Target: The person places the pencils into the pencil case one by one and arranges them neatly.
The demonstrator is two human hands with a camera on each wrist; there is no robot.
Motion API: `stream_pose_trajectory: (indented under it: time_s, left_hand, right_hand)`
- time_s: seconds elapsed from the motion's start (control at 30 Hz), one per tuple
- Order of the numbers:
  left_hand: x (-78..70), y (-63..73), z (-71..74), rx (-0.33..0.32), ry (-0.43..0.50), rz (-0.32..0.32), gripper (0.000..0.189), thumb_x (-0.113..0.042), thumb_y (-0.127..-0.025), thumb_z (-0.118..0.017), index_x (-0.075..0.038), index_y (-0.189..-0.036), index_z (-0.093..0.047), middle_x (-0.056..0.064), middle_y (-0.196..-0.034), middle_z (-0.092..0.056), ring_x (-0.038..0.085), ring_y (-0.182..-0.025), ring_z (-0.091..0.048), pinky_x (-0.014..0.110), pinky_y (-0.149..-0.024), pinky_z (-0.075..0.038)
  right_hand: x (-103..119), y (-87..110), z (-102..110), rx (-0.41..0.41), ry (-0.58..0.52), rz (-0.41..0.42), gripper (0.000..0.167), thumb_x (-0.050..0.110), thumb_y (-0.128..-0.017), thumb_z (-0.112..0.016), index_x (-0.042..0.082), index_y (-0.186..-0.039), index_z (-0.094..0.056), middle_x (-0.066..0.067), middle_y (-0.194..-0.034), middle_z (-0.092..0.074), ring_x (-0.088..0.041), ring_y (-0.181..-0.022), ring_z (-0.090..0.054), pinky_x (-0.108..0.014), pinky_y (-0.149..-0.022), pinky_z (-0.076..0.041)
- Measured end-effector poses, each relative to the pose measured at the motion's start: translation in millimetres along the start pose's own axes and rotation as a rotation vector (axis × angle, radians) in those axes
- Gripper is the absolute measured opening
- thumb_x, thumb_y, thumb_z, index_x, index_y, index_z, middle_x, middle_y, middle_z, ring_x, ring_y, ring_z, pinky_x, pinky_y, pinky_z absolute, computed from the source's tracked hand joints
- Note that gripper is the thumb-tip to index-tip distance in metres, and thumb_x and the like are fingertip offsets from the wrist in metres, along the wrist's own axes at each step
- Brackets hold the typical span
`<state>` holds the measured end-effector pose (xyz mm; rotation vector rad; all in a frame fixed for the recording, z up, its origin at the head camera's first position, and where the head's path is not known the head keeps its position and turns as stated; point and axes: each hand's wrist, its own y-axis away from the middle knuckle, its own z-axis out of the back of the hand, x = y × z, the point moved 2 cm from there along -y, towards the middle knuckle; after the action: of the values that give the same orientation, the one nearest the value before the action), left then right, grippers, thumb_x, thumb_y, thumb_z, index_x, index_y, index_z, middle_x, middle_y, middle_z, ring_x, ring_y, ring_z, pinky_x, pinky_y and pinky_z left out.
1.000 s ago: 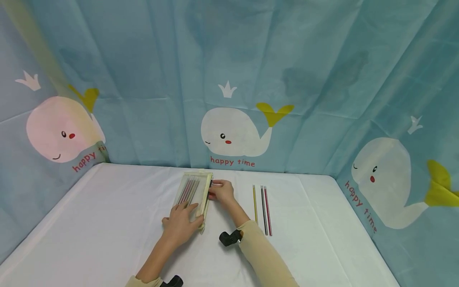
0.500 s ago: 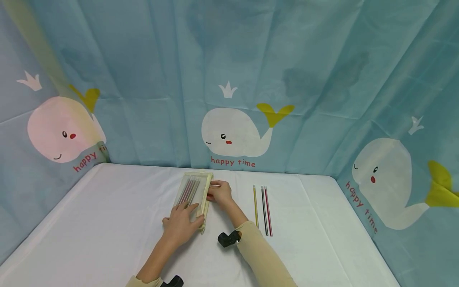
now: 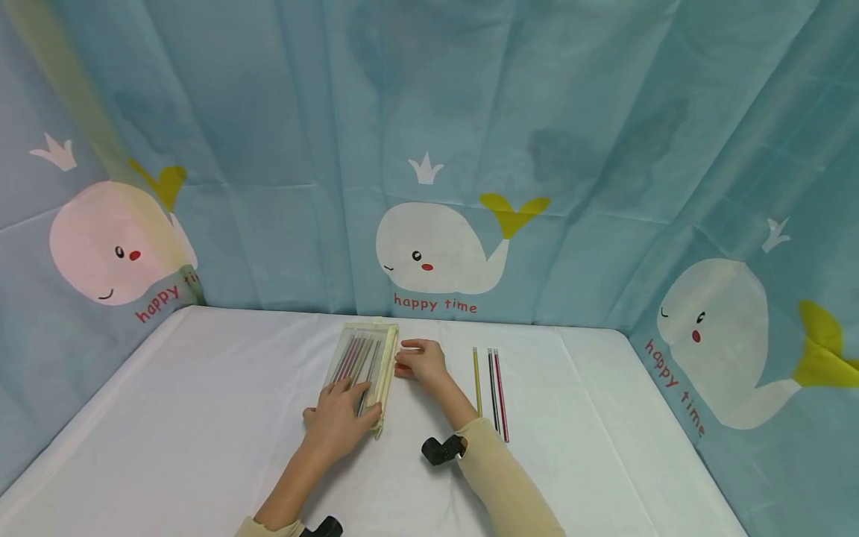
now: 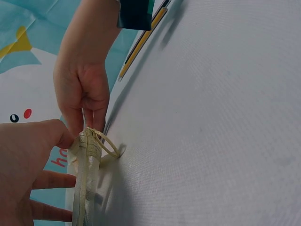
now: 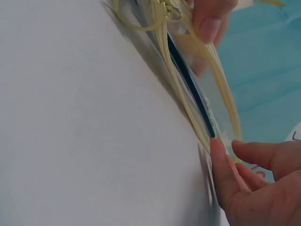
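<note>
A clear pencil case with pale yellow zip trim lies on the table, tilted slightly. Several pencils show through its cover. My left hand lies across the near half of the case, fingers spread on the cover. Its thumb holds the upper trim, and the zip side gapes. Inside that gap runs a dark pencil. Beside the case's far right side is my right hand, fingers loosely bent with nothing held between them. Its index fingertip is by the dark pencil's end; contact is hard to tell.
To the right lie a yellow pencil, a black pencil and a red pencil, partly behind the right sleeve. A white cloth covers the table. Blue whale-print curtains enclose the back and sides.
The dark pencil has gone from the case's right edge to under its clear cover. My right hand has drawn slightly right, off the case. The left hand stays put.
</note>
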<state>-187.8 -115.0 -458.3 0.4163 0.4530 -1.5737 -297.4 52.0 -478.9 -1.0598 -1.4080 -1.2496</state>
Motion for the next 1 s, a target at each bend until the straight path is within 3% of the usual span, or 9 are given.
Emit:
stream_pose_trajectory:
  time_s: [0.33, 0.53, 0.87, 1.0]
  left_hand:
    - [0.8, -0.7, -0.4, 0.000, -0.003, 0.003, 0.053, -0.039, -0.099, -0.062, -0.007, -0.141, -0.067, 0.031, -0.152, -0.051, 0.057, -0.141, -0.042, 0.084, -0.089, -0.038]
    - [1.2, -0.5, -0.2, -0.006, -0.004, 0.006, 0.053, -0.039, -0.099, -0.062, -0.007, -0.141, -0.067, 0.031, -0.152, -0.051, 0.057, -0.141, -0.043, 0.083, -0.089, -0.038]
    - [0.5, 0.5, 0.6, -0.005, 0.003, -0.004, 0.055, -0.042, -0.099, -0.062, -0.008, -0.141, -0.067, 0.031, -0.152, -0.052, 0.057, -0.141, -0.043, 0.083, -0.089, -0.038]
    - [0.5, 1.1, 0.9, -0.008, 0.004, -0.009, 0.055, -0.043, -0.099, -0.061, -0.009, -0.141, -0.067, 0.031, -0.152, -0.052, 0.057, -0.141, -0.043, 0.084, -0.089, -0.038]
  right_hand:
    - [6, 15.2, 19, 0.015, 0.022, 0.044, 0.042, -0.008, -0.097, -0.067, -0.015, -0.137, -0.059, -0.023, -0.107, -0.073, -0.014, -0.077, -0.072, -0.030, -0.074, -0.064]
    - [7, 22.7, 28, 0.015, 0.031, 0.073, 0.040, -0.009, -0.098, -0.064, -0.015, -0.137, -0.059, -0.028, -0.112, -0.072, -0.022, -0.085, -0.075, -0.035, -0.079, -0.064]
    - [10, 31.9, 44, -0.033, 0.048, 0.108, 0.040, -0.008, -0.097, -0.065, -0.017, -0.136, -0.059, -0.029, -0.111, -0.072, -0.024, -0.090, -0.075, -0.040, -0.082, -0.064]
    - [11, 34.9, 51, -0.060, 0.078, 0.109, 0.040, -0.007, -0.097, -0.065, -0.015, -0.136, -0.060, -0.030, -0.114, -0.072, -0.031, -0.095, -0.075, -0.041, -0.084, -0.064]
